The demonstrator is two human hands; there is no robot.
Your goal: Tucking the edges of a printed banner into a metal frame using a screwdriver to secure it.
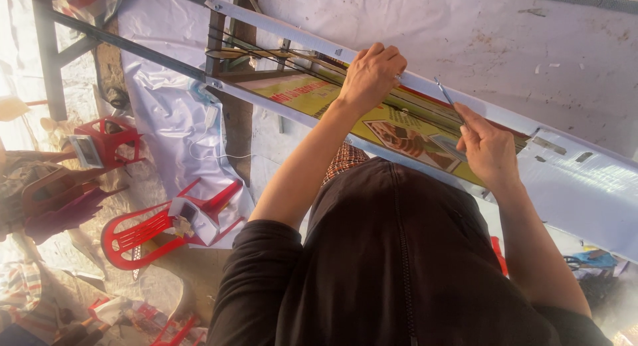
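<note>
1. Left hand (371,73): fingers curled shut over the top rail (425,87) of a long frame.
2. Right hand (488,150): closed around a thin metal tool (449,99), tip up near the rail.
3. Printed banner (385,123): lies in the frame, between the hands.
4. Red chairs (166,226): on the floor, well left.
5. White sheet (166,113): hangs behind the frame.

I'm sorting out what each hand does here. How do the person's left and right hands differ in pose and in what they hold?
The left hand is curled over the pale upper rail of the frame, gripping it; the right hand touches no rail and pinches a thin metal tool. The left hand sits higher and farther along the frame; the right hand sits lower, over the yellow printed sheet. Both are bare and reach from dark pushed-up sleeves.
</note>
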